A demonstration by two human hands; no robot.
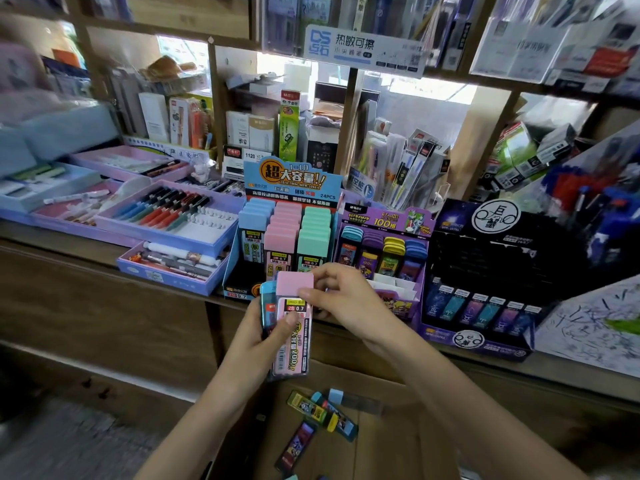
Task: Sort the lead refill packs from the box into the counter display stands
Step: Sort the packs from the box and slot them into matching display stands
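Observation:
My left hand (pixel 263 336) grips a small stack of lead refill packs, with a pink-capped pack (pixel 292 327) in front and a blue pack (pixel 267 306) behind it. My right hand (pixel 341 299) pinches the pink cap at the top of the front pack. Both hands hover in front of the blue display stand (pixel 292 183), whose rows hold blue, pink and green-capped packs. To its right stands the purple display stand (pixel 384 247) with smaller coloured packs. Below, the cardboard box (pixel 388 441) holds several loose packs (pixel 323 412).
A black and purple display stand (pixel 485 306) sits at the right on the wooden counter (pixel 104 251). Purple pen trays (pixel 166 216) lie at the left. Shelves packed with stationery rise behind. A scribbled test paper (pixel 595 327) leans at the far right.

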